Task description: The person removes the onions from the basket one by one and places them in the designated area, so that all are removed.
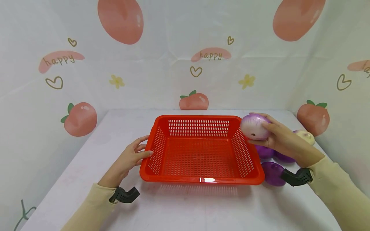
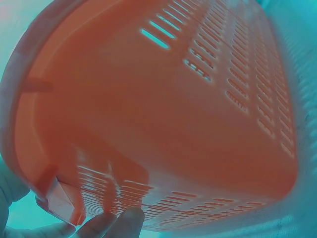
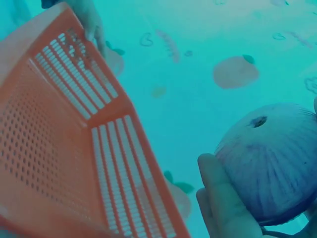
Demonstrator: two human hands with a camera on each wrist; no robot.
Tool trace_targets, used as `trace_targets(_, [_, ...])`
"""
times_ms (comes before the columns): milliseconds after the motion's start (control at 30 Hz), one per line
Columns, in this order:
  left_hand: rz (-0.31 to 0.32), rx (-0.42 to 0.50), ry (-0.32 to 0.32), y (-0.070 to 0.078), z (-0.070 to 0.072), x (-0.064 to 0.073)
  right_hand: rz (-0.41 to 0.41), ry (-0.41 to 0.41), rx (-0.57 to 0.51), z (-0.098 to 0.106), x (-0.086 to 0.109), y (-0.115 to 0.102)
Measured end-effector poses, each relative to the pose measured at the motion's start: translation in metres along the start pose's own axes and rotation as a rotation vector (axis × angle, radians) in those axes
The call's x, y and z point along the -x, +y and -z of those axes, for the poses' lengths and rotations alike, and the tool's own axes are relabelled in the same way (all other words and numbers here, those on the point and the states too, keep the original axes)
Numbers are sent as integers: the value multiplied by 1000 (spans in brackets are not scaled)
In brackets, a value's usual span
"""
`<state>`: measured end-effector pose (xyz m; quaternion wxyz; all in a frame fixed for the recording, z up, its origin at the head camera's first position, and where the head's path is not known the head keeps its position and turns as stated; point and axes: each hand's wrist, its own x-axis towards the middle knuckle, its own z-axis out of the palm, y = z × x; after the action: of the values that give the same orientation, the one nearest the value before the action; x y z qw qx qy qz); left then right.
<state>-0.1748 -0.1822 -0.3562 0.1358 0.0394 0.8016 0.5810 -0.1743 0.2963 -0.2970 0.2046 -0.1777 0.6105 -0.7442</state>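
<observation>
A red plastic basket (image 1: 199,180) with slotted walls stands in the middle of the white table. My left hand (image 1: 130,160) grips its left rim, thumb over the edge and fingers against the outer wall; the left wrist view shows fingertips (image 2: 130,220) on that wall. Held in my right hand (image 1: 284,138) is a round purple-and-white onion (image 1: 254,127), raised by the basket's back right corner. In the right wrist view the onion (image 3: 272,158) shows streaked skin and a dark spot, with fingers along its side. The inside of the basket holds nothing visible.
Right of the basket lie several glossy purple round vegetables (image 1: 272,175), partly hidden by the basket and my right arm. A cream-coloured one with purple tints (image 1: 306,136) sits behind that arm. A fruit-patterned cloth (image 1: 162,73) forms the walls around the table.
</observation>
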Motion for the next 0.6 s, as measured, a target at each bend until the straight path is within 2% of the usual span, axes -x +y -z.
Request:
trace_targets(67, [3, -1, 0, 0, 0, 0, 15, 9, 1, 4, 10, -1])
trace_targets(167, [6, -1, 0, 0, 0, 0, 85, 6, -12, 13, 24, 1])
trace_targets(300, [7, 0, 1, 0, 0, 0, 185, -24, -125, 32, 38, 10])
trace_targets(367, [6, 1, 1, 0, 0, 0, 210, -35, -187, 44, 45, 17])
trace_targets(433, [4, 0, 1, 1, 0, 0, 200, -23, -207, 56, 54, 24])
trace_targets(500, [1, 0, 0, 1, 0, 1, 188, 17, -176, 67, 65, 31])
trace_targets(600, [-2, -1, -1, 1, 0, 1, 173, 74, -76, 80, 81, 40])
